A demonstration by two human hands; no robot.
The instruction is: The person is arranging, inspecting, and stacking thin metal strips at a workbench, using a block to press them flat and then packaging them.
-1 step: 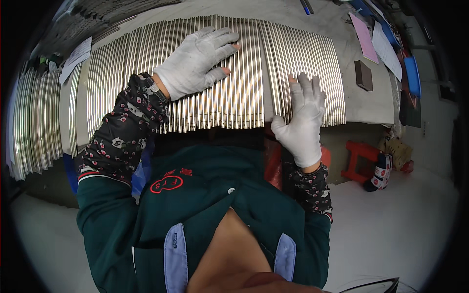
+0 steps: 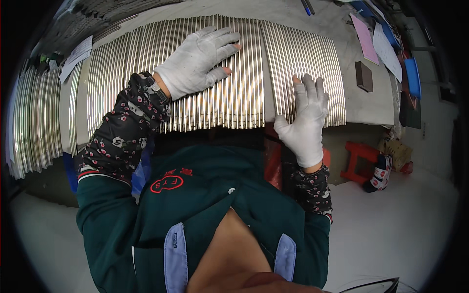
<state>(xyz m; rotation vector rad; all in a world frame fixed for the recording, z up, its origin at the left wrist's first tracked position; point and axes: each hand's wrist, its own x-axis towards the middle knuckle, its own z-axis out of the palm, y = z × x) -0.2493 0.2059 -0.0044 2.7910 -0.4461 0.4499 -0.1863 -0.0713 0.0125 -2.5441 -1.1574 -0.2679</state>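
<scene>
Shiny metal rods (image 2: 112,78) lie side by side in a broad row on the grey tabletop, their near ends close to its front edge. My left hand (image 2: 195,63), in a white glove with some bare fingertips, rests flat on this row with its fingers spread. A narrow wedge of bare table divides it from a smaller group of similar rods (image 2: 327,63) on the right. On the near part of that group lies my right hand (image 2: 305,115), also gloved, with its fingers stretched out and its thumb at the group's left edge.
Bundles of rods in clear wrap (image 2: 36,122) stand at the far left, with a paper slip (image 2: 77,58) beside them. A dark brown block (image 2: 363,76), a pink sheet (image 2: 364,39) and a blue tray (image 2: 413,75) are on the right. A red stool (image 2: 359,161) stands below.
My right hand has shifted slightly right, and the left edge of the smaller rod group has moved right with it. My left hand is practically still.
</scene>
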